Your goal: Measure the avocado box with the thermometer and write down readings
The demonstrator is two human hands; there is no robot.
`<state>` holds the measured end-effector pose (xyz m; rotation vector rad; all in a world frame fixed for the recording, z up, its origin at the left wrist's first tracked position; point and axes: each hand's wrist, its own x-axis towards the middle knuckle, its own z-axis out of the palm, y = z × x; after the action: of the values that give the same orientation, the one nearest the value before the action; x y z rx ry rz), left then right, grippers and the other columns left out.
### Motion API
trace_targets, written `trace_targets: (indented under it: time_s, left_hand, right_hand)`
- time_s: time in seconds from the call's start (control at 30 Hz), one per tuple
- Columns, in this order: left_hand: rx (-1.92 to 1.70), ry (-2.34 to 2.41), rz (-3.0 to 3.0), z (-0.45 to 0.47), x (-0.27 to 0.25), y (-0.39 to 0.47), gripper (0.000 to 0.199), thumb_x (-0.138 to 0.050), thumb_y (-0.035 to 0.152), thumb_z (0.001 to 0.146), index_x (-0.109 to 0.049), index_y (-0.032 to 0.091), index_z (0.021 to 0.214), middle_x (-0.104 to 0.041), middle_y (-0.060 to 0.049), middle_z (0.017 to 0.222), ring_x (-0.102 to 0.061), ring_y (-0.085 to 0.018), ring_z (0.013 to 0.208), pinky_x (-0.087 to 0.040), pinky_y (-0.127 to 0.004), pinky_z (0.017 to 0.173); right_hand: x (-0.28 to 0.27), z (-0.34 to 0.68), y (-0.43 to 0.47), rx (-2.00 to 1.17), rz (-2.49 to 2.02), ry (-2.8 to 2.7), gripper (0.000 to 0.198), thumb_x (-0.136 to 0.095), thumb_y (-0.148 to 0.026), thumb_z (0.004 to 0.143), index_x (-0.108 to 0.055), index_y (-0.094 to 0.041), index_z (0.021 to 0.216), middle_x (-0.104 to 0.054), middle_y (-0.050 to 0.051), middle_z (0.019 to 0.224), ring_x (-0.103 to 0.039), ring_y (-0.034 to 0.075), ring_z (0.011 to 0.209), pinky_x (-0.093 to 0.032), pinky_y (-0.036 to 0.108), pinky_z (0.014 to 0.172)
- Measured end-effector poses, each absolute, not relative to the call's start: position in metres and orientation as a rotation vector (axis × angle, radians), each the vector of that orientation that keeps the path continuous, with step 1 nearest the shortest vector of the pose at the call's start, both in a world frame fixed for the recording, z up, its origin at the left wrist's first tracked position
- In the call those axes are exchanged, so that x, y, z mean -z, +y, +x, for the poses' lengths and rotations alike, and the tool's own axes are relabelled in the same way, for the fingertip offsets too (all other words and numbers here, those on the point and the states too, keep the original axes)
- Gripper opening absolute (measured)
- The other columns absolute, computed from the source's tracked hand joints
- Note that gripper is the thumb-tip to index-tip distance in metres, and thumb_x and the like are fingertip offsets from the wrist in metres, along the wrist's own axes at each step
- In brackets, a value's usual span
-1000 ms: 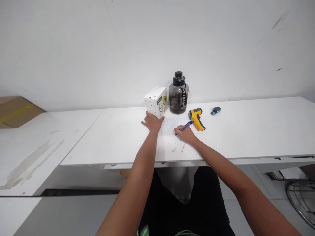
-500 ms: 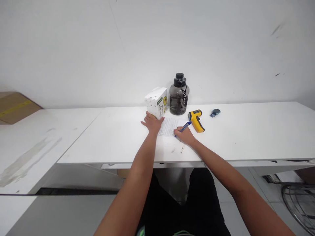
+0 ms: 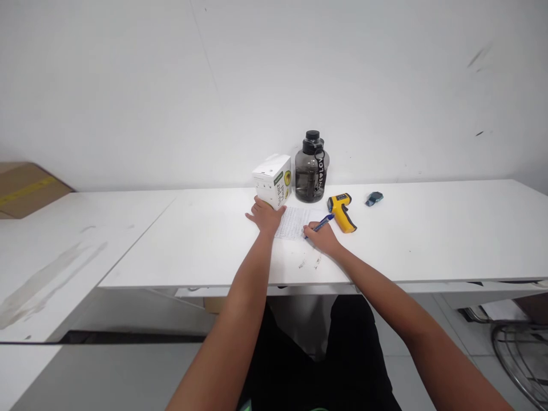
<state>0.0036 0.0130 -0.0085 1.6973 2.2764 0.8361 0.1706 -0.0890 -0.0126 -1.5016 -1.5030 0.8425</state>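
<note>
My right hand (image 3: 323, 236) is closed around a blue pen (image 3: 324, 222), its lower end at the right part of a sheet of paper (image 3: 295, 220) covered with lines of handwriting. The pen leans up to the right. My left hand (image 3: 264, 217) lies spread at the paper's left edge, against the near bottom of a white box (image 3: 269, 174) printed "Super Meal". Some of its fingers are partly hidden against the box. Just right of my right hand lies a yellow and black infrared thermometer gun (image 3: 342, 212).
Behind the paper stands a large dark translucent bottle (image 3: 311, 171) with a black strap, near the wall. A small bluish object (image 3: 374, 198) lies farther right on the white table (image 3: 436, 234). A cardboard box (image 3: 32, 188) sits at far left, and a wire-framed object (image 3: 520, 354) is at lower right.
My right hand and the pen have shifted very slightly to the right over the paper. The left hand stays in place, and the whole view has tilted a little.
</note>
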Motion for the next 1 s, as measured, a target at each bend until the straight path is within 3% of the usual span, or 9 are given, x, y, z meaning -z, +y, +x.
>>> trace_targets:
  time_s: [0.67,1.0]
  left_hand:
    - [-0.866,2.25,1.701,0.0018,0.0114,0.0152,0.111,-0.078,0.057,0.083,-0.02,0.007,0.163,-0.05,-0.032,0.158,-0.039,-0.043,0.156,-0.016,-0.066,0.132]
    - [-0.908,2.238,1.68,0.0033,0.0101,0.0136,0.112,-0.081,0.055,0.082,-0.021,0.007,0.162,-0.05,-0.033,0.159,-0.037,-0.044,0.157,-0.015,-0.066,0.132]
  right_hand:
    - [0.0111,0.1699,-0.09,-0.836,-1.516,-1.491,0.038,-0.054,-0.041,0.081,-0.032,-0.025,0.054,-0.035,-0.005,0.054,-0.037,0.014,0.06,-0.03,0.031,0.061]
    - [0.0144,0.174,-0.0881,-0.884,-1.47,-1.511,0.035,-0.056,-0.043,0.081,-0.043,-0.025,0.055,-0.047,-0.003,0.055,-0.045,0.015,0.063,-0.035,0.03,0.063]
